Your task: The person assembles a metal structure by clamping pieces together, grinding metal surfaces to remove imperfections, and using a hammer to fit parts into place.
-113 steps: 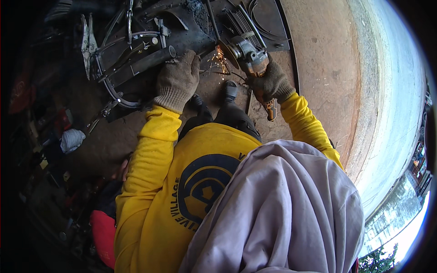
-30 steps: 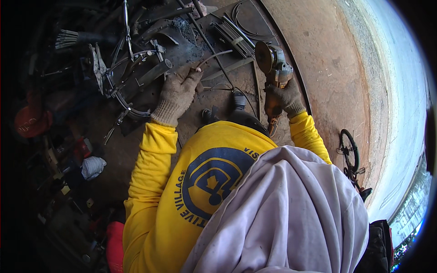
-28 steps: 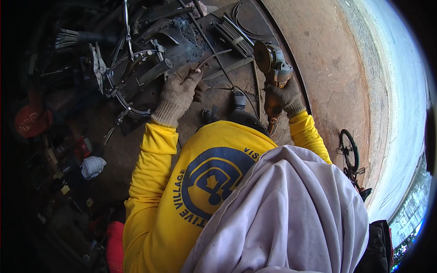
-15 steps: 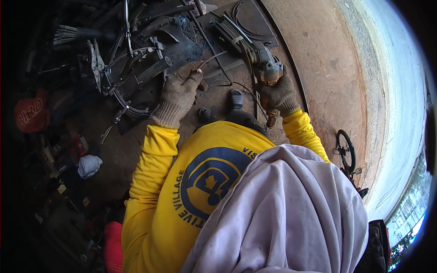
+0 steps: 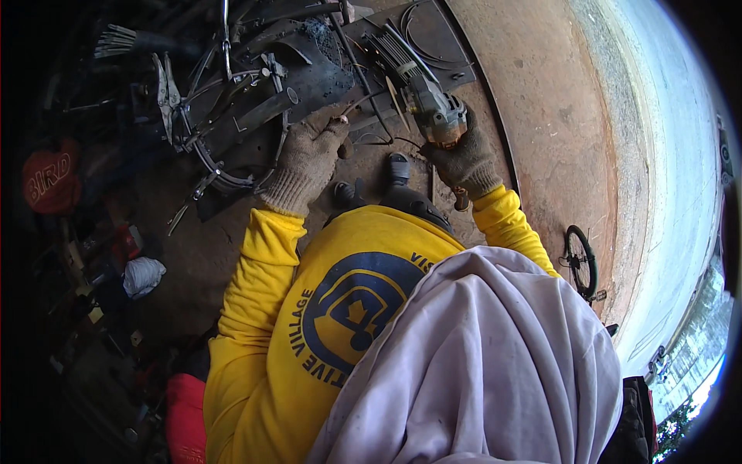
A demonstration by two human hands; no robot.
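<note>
My right hand [image 5: 470,158], in a knitted work glove, is closed round an angle grinder [image 5: 439,116]. Its thin disc [image 5: 397,104] stands on edge, close to a thin curved metal rod [image 5: 359,102]. That rod sticks out of my gloved left hand [image 5: 309,158], whose fingers are pinched on its near end. Whether disc and rod touch, I cannot tell. Small orange sparks [image 5: 377,65] show beyond the disc, beside a bundle of straight metal rods [image 5: 398,56] lying on a dark metal sheet [image 5: 456,76].
To the left stands a curved metal frame [image 5: 202,158] with locking pliers [image 5: 166,97] clamped on it and a pipe [image 5: 267,112] across. My sandalled feet [image 5: 398,166] are just below the work. A bicycle wheel [image 5: 581,259] is at the right, a red bag [image 5: 51,179] far left.
My right hand has brought the grinder leftward, nearer the rod in my left hand. Sparks have appeared by the rod bundle. My left hand stays nearly in place.
</note>
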